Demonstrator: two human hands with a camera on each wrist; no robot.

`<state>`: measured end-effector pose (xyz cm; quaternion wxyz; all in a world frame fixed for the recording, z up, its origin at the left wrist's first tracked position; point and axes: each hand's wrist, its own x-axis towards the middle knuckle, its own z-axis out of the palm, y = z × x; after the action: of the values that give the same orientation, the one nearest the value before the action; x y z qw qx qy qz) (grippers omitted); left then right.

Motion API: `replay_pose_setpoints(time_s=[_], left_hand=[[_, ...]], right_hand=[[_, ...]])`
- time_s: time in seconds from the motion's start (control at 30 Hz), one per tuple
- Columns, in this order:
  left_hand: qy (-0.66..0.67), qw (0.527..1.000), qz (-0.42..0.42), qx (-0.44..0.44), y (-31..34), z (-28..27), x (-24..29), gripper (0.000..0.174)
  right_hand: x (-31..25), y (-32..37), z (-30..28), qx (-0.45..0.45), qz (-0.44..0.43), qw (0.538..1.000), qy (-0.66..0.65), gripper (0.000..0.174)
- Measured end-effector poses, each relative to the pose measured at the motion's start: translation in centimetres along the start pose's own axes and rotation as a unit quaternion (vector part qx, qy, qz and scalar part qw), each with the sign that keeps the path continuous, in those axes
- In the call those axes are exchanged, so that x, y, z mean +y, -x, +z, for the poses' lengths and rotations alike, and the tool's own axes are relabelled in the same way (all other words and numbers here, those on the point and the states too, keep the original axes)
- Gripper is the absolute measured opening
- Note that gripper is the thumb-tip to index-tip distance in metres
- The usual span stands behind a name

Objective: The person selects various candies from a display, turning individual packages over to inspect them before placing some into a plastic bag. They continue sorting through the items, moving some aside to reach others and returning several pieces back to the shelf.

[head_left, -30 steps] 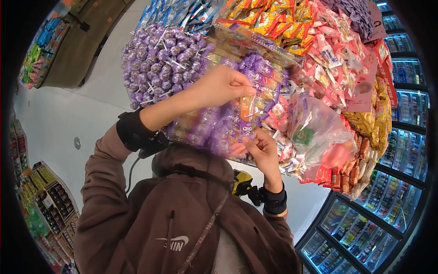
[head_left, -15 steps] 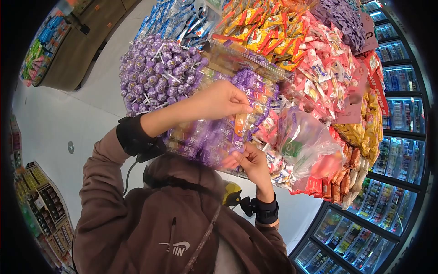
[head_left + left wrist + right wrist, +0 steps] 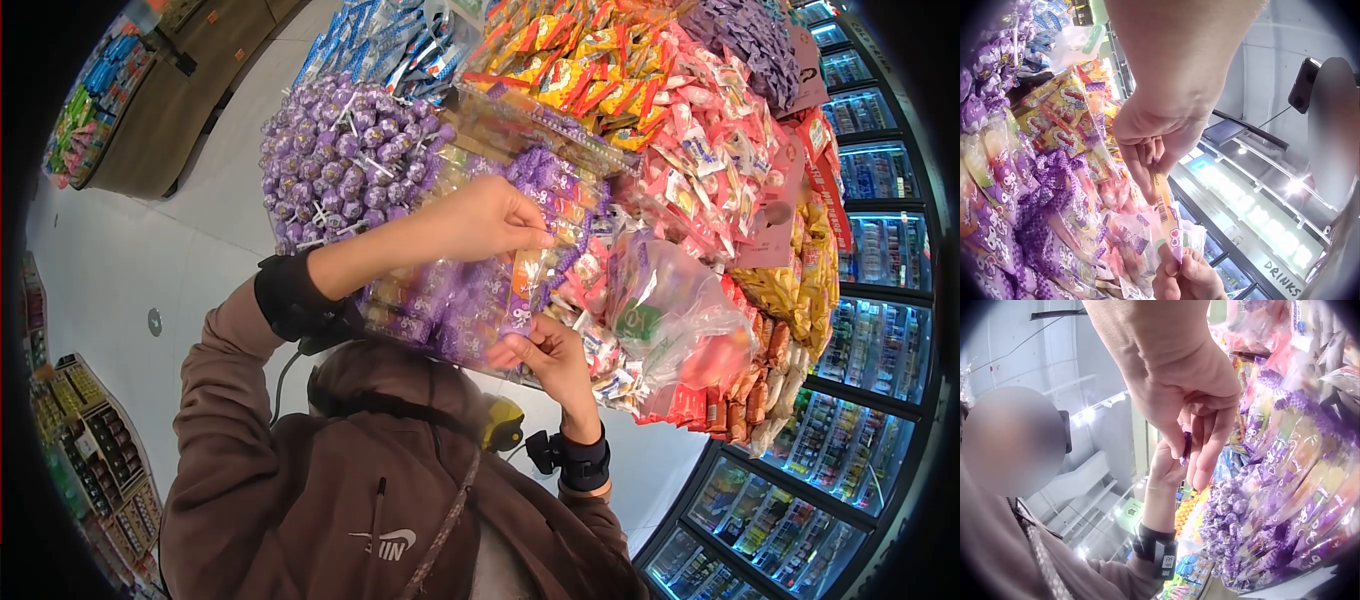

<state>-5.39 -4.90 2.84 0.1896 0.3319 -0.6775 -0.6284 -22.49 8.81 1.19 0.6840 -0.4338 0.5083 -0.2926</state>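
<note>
A slim orange and purple candy packet (image 3: 523, 283) with a cartoon character printed at one end is stretched between both hands. My left hand (image 3: 488, 215) pinches its orange upper end between thumb and fingers. At the lower, purple end, my right hand (image 3: 562, 362) pinches the wrapper. The left wrist view shows the packet (image 3: 1167, 215) edge-on, with a barcode along it. Only a small purple bit of the packet (image 3: 1186, 449) shows in the right wrist view, between thumb and fingers. Below the hands lie rows of similar purple candy packets (image 3: 410, 305).
Purple-wrapped lollipops (image 3: 340, 150) are heaped at the left of the display. Yellow and red snack packets (image 3: 570, 60) and pink packets (image 3: 710, 150) fill its far side. A clear plastic bag (image 3: 670, 295) lies right of my hands. Lit drink fridges (image 3: 850, 430) line the right.
The head view has shifted slightly, so the display and hands sit a little lower and further left. Both hands keep their pinch on the candy packet.
</note>
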Motion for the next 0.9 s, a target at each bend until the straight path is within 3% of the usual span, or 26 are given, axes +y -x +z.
replay_pose_setpoints(time_s=[0.3,0.9], left_hand=[[-0.004,1.0,-0.001,0.001,0.0,0.1,-0.1,0.02],[0.077,0.997,-0.024,0.018,0.4,0.2,-0.5,0.022]], right_hand=[[0.2,0.1,0.1,0.002,0.008,1.0,-0.003,0.016],[1.1,-0.3,-0.1,0.04,-0.065,0.997,-0.023,0.024]])
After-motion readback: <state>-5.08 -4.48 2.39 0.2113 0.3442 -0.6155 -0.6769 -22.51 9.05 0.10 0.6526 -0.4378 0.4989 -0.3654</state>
